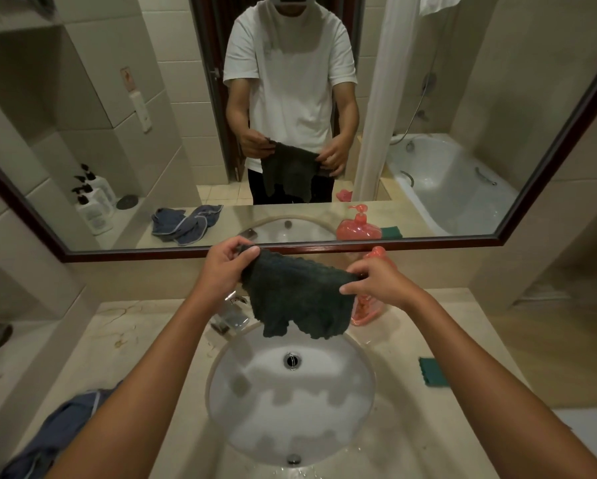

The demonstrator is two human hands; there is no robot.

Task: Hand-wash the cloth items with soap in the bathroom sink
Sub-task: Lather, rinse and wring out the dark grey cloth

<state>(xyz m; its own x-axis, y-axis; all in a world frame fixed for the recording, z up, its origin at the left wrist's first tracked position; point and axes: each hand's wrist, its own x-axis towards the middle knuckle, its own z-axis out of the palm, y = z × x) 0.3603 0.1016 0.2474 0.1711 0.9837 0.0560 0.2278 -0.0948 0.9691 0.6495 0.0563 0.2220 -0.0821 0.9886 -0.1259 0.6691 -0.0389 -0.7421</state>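
Note:
A dark green cloth (295, 295) hangs spread out above the white oval sink (324, 420). My left hand (226, 262) pinches its upper left corner. My right hand (376, 283) pinches its upper right corner. The cloth's lower edge dangles just above the basin's back rim. Behind my right hand stands a red pump soap bottle (371, 307), partly hidden by the hand and the cloth. The chrome tap (229, 314) sits behind the basin, left of the cloth.
A blue cloth (48, 433) lies crumpled on the counter at the front left. A green sponge (431, 371) lies on the counter right of the sink. A wide mirror (117, 133) fills the wall behind. Water drops lie on the counter by the sink's front rim.

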